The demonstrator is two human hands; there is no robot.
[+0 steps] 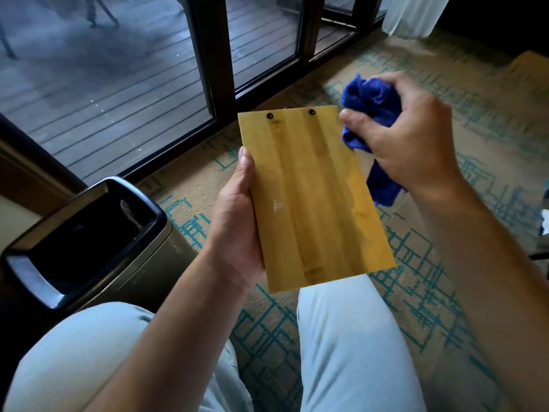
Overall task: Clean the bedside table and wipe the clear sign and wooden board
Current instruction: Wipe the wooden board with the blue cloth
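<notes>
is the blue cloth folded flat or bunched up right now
Bunched up. The blue cloth is crumpled into a wad in the right hand, one end hanging below it.

Smooth wood board [315, 197]; seemingly fluffy cloth [371, 99].

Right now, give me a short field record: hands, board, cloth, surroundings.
left hand: left hand holds the wooden board by its left edge, thumb on the face
right hand: right hand grips a bunched blue cloth
cloth position: at the board's upper right corner; contact unclear
board: flat face toward the camera, two dark rivets near the top, a pale smudge left of middle
surroundings: black-rimmed bin at left, patterned carpet, glass door beyond
clear sign: not in view
</notes>
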